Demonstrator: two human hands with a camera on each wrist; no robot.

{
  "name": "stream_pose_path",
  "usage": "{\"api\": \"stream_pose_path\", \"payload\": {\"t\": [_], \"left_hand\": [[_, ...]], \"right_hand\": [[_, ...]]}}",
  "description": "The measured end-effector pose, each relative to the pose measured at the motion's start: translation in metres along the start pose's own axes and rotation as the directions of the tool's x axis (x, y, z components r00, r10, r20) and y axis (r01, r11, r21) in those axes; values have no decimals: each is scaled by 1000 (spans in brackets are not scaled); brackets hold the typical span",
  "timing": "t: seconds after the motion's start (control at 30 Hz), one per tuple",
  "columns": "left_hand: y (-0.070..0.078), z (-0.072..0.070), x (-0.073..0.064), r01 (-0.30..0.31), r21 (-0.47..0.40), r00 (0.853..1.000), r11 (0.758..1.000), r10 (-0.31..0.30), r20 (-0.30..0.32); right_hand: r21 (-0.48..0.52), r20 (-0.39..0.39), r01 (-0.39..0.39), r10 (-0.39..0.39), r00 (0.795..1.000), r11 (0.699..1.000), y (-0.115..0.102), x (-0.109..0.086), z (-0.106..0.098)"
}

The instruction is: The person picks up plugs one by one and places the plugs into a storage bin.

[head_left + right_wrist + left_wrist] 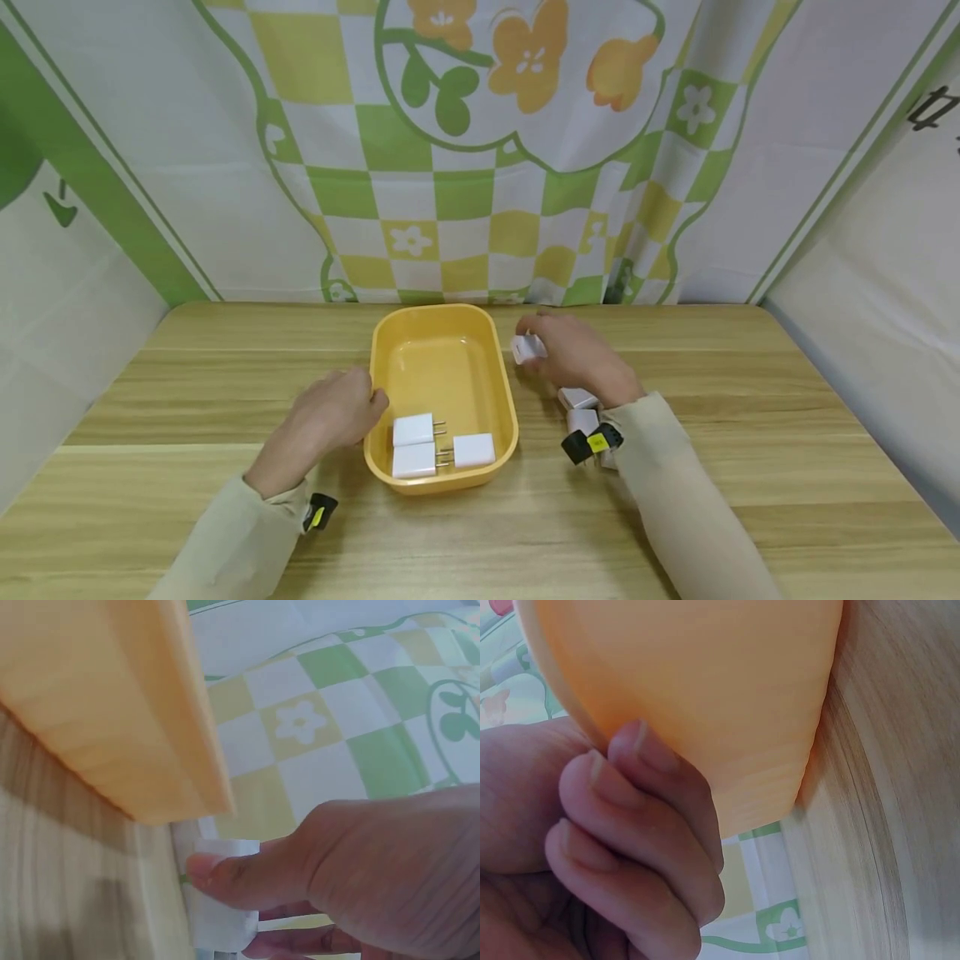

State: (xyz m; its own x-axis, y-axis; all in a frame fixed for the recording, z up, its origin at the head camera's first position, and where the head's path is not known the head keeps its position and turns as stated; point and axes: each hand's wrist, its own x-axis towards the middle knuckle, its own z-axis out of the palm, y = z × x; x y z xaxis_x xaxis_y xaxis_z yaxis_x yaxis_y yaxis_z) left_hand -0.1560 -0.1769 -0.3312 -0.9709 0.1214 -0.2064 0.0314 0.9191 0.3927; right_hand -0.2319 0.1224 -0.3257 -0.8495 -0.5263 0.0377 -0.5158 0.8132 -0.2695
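Observation:
A yellow plastic basin [442,312] stands on the table, with three white plug chargers [474,450] lying at its near end. My left hand [337,408] grips the basin's left rim; in the left wrist view its fingers [641,802] curl against the outer wall. Just right of the basin, my right hand [573,350] pinches another white charger [528,348] between thumb and fingers. The right wrist view shows this charger [225,900] close to the basin's wall [112,712]. Several more white chargers [579,398] lie under the right wrist, partly hidden by the sleeve and strap.
The wood-grain table [750,467] reaches back to a hanging cloth [465,192] with green and yellow checks and flowers. Pale cloth also hangs at the left and right sides. Each wrist wears a black strap with a yellow tag.

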Motion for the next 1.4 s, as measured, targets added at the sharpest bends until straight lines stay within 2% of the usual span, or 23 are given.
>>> {"api": "stream_pose_path", "payload": {"t": [0.27, 0.53, 0.73, 1.07, 1.23, 1.4], "left_hand": [[-1, 0, 0, 8, -2, 1000, 1000, -8, 1], [-2, -1, 0, 10, 4, 1000, 1000, -10, 12], [-3, -1, 0, 11, 3, 1000, 1000, -11, 7], [-2, 2, 0, 20, 24, 1000, 1000, -20, -6], [-1, 2, 1, -4, 40, 1000, 999, 5, -23], [0, 2, 3, -1, 38, 1000, 999, 1, -11]], "right_hand": [[-1, -92, 34, -34, 995, 999, -11, -4, -8], [-44, -149, 86, -91, 985, 995, -35, -7, -13], [-34, -112, 121, -124, 986, 992, -53, -7, -8], [-18, -72, 218, -218, 973, 976, -78, 0, 4], [18, -18, 214, -213, 977, 977, -93, 7, 7], [41, 37, 197, -198, 979, 980, -101, 16, 13]]}}
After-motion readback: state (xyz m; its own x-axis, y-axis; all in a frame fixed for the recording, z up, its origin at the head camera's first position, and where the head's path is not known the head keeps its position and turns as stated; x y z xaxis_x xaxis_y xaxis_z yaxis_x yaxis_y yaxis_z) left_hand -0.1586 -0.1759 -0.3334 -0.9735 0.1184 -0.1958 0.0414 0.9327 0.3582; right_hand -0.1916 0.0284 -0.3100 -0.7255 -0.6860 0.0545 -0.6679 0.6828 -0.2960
